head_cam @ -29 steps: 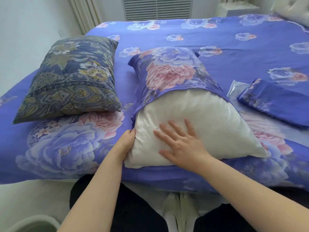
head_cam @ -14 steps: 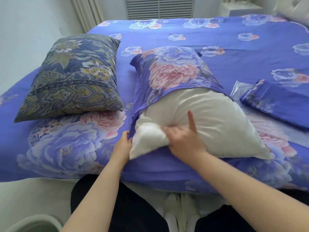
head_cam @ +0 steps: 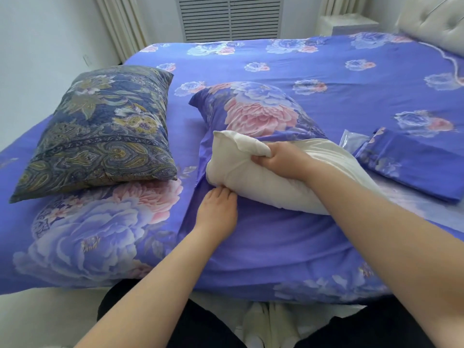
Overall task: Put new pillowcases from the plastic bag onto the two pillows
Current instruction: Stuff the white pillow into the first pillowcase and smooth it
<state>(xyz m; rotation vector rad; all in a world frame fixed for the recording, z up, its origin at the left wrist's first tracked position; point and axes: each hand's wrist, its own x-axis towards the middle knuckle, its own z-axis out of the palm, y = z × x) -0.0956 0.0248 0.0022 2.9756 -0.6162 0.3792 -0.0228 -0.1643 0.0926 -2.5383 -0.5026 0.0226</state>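
Note:
A white pillow (head_cam: pixel 253 177) lies mid-bed, its far half inside a purple floral pillowcase (head_cam: pixel 253 111). My right hand (head_cam: pixel 281 159) grips the pillow's near left corner and holds it bunched and lifted. My left hand (head_cam: pixel 217 209) is just under that corner, fingers on the case's lower layer (head_cam: pixel 263 237), which lies flat on the bed; whether it pinches the cloth is hidden. A second pillow (head_cam: pixel 100 131) in a dark paisley case lies at the left. A folded purple pillowcase (head_cam: pixel 411 167) rests on a clear plastic bag (head_cam: pixel 351 141) at the right.
The bed (head_cam: pixel 326 71) carries a purple floral cover and fills most of the view. Its near edge runs along the bottom by my legs. A padded headboard (head_cam: pixel 431 23) stands at the far right, a slatted radiator cover (head_cam: pixel 231 18) and curtains at the back wall.
My right hand went from pressing flat on the pillow to gripping its near corner and lifting it up and back. My left hand moved from the pillow's edge onto the case fabric below.

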